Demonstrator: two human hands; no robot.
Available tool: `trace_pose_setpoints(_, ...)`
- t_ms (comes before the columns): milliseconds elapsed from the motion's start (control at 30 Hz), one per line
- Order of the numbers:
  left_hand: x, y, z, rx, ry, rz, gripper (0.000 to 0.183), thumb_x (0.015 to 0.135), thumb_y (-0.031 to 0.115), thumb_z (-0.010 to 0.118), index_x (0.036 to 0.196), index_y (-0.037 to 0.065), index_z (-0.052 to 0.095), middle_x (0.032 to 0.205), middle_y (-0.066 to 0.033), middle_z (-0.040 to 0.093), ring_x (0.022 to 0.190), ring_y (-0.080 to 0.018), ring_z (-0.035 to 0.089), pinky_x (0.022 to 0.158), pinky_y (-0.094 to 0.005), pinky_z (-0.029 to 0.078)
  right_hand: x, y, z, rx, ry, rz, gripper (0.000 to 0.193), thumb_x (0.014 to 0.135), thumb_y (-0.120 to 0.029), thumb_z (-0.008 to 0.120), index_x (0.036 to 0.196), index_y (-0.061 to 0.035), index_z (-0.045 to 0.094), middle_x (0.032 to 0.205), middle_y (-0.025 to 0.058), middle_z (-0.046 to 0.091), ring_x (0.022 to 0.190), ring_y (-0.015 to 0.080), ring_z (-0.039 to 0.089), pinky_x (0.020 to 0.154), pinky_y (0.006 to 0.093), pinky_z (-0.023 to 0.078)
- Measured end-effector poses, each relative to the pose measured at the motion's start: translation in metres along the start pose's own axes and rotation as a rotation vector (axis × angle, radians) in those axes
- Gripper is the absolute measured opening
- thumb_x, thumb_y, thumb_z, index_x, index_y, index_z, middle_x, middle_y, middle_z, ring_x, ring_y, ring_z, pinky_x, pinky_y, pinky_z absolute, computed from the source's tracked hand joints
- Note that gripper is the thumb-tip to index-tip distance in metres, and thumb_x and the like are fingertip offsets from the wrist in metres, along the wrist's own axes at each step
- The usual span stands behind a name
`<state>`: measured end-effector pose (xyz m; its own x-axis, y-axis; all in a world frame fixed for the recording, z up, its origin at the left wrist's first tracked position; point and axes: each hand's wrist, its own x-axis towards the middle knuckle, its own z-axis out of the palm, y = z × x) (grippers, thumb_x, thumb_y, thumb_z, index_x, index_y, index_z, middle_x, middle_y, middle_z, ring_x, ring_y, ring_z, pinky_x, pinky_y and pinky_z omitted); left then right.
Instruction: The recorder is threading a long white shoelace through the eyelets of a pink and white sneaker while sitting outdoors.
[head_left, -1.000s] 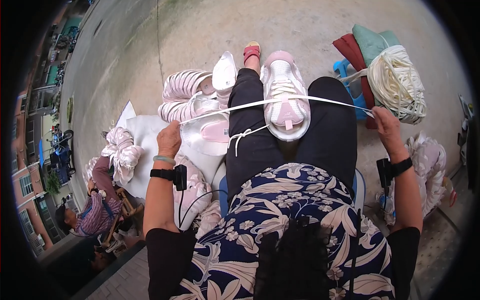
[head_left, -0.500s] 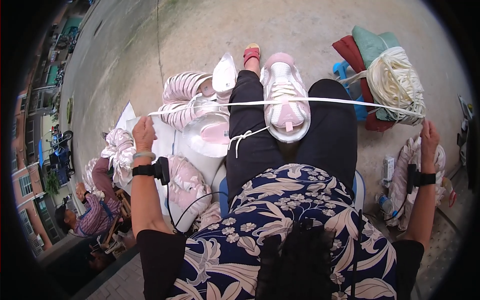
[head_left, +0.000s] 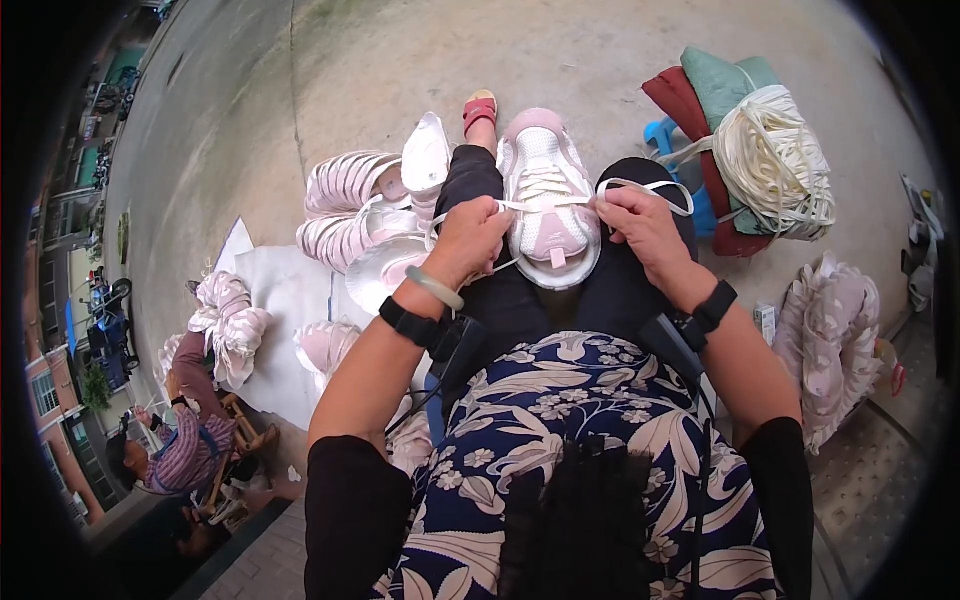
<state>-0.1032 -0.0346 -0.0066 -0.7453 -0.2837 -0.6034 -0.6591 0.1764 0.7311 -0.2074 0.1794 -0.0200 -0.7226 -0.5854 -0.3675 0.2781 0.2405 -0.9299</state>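
Note:
A pink and white shoe upper (head_left: 551, 192) rests between my thighs, its tongue end toward me. White shoelace (head_left: 545, 204) runs across its upper eyelets and out to both sides. On the left of the shoe, my left hand (head_left: 470, 238) pinches the lace between thumb and fingers. My right hand (head_left: 645, 228) pinches the lace on the other side, close to the eyelets, and a loose loop of it lies over my right thigh. Both hands are near the shoe, at about the same height.
Stacked pink and white shoe uppers (head_left: 350, 190) lie to my left beside a white sheet (head_left: 285, 300). A bundle of cream laces (head_left: 775, 165) sits on red and green cloth at right. More tied uppers (head_left: 828, 345) stand below it. Another person (head_left: 185, 440) sits at far left.
Both hands have come inward from far apart to the sides of the shoe. The lace, stretched wide and straight before, now hangs in loops beside them.

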Motion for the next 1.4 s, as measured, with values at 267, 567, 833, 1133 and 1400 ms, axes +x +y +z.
trace_pose_setpoints(267,0.028,-0.012,0.015,0.228,0.268,0.405,0.02,0.088,0.017,0.052,0.074,0.003,0.054,0.056,-0.0016,0.052,0.043,-0.0078,0.047,0.038,-0.0238,0.038,0.011,0.004,0.007,0.192,0.097,0.062,0.011,0.083,-0.012,0.064,0.088,-0.0025,0.064,0.065,-0.0021,0.054,0.055,0.0036,0.048,0.047,0.0172,0.039)
trace_pose_setpoints(567,0.005,-0.015,0.024,0.041,0.401,0.537,0.019,0.084,0.014,0.06,0.074,-0.001,0.054,0.058,-0.0108,0.052,0.052,-0.0162,0.053,0.052,-0.0307,0.041,0.016,0.012,0.01,0.208,0.128,-0.051,0.003,0.082,-0.005,0.06,0.082,-0.0044,0.057,0.064,-0.0012,0.055,0.054,0.0036,0.05,0.047,0.0171,0.041)
trace_pose_setpoints(833,-0.001,-0.017,0.016,-0.546,0.137,0.183,0.014,0.088,0.013,0.058,0.078,0.004,0.056,0.067,-0.0039,0.06,0.047,-0.0071,0.051,0.046,-0.0196,0.045,0.018,0.019,0.01,0.068,0.106,-0.09,0.003,0.084,-0.008,0.06,0.084,-0.0059,0.058,0.068,-0.0021,0.056,0.059,0.0021,0.052,0.05,0.0155,0.041)
trace_pose_setpoints(1133,-0.007,-0.013,0.014,-0.58,0.111,0.131,0.013,0.087,0.012,0.059,0.078,0.003,0.057,0.068,-0.0038,0.06,0.047,-0.007,0.052,0.046,-0.0199,0.045,0.02,0.017,0.017,-0.232,0.17,-0.273,0.007,0.079,-0.007,0.06,0.077,-0.0022,0.056,0.064,0.0061,0.055,0.056,0.0136,0.054,0.053,0.0272,0.044)
trace_pose_setpoints(1400,-0.003,-0.021,0.012,-0.309,0.149,0.192,0.019,0.089,0.012,0.054,0.072,0.003,0.053,0.063,-0.0025,0.056,0.042,-0.0065,0.048,0.041,-0.0204,0.038,0.024,0.004,0.021,-0.952,0.089,-0.736,0.004,0.076,-0.005,0.052,0.081,-0.0047,0.053,0.075,0.0151,0.055,0.071,0.0359,0.056,0.064,0.0432,0.045)
